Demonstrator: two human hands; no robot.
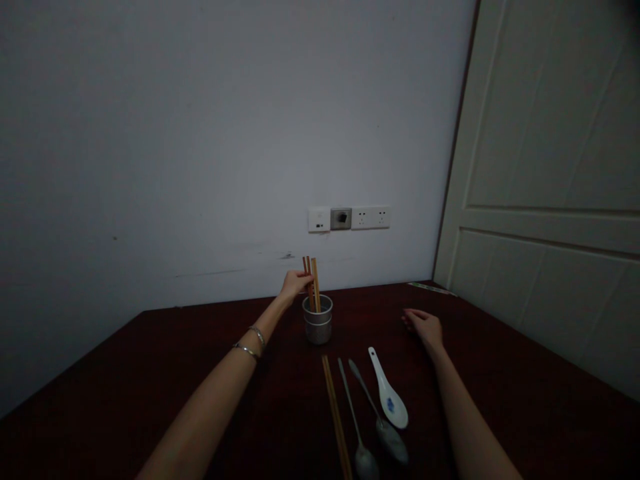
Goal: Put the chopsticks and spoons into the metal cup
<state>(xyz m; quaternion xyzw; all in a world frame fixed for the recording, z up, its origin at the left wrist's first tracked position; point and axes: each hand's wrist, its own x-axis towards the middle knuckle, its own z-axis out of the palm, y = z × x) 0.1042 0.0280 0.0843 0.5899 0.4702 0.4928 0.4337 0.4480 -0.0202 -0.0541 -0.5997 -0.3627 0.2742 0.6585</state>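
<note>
My left hand (295, 283) is closed on a pair of reddish-brown chopsticks (309, 270), which stand upright with their lower ends inside a grey metal cup (319, 327). Right beside them, lighter wooden chopsticks (316, 283) also stand in the cup; their lower ends are hidden by its wall. My right hand (425, 328) rests over the table to the right of the cup, holding nothing, its fingers loosely bent and a little apart. Nearest to it lies a white soup spoon (393, 403) with a blue mark in its bowl.
On the dark red table (100, 400), another pair of chopsticks (335, 413), a long-handled metal spoon (367, 461) and a second metal spoon (393, 441) lie left of the soup spoon. Wall sockets (370, 217) sit behind the cup. A pale panelled door (550, 280) borders the right side.
</note>
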